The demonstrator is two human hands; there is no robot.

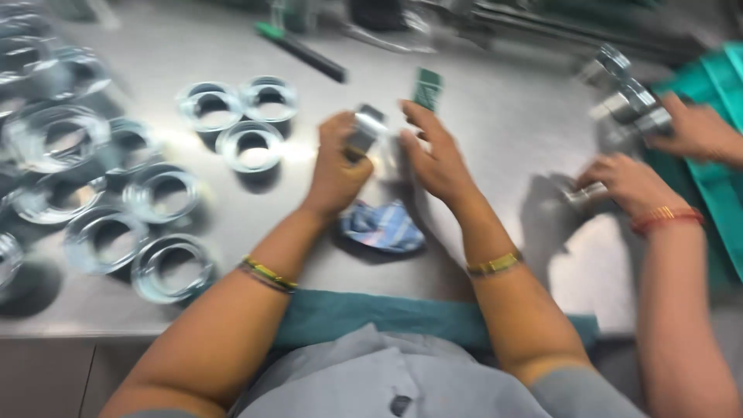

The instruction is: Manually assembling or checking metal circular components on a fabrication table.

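Note:
My left hand (337, 166) is closed around a small shiny metal cylinder (366, 126), held up above the steel table (495, 108). My right hand (435, 155) is beside it with fingers spread, its fingertips near the cylinder and a small green packet (426, 87) behind them. A crumpled blue cloth (383, 227) lies on the table under both hands. The picture is blurred by motion.
Several shiny metal rings (251, 145) lie across the left of the table. A dark green-tipped marker (302, 51) lies at the back. On the right, another person's hands (631, 182) handle metal cylinders (631, 101) by a green tray (716, 85). A teal cloth (371, 313) covers the near edge.

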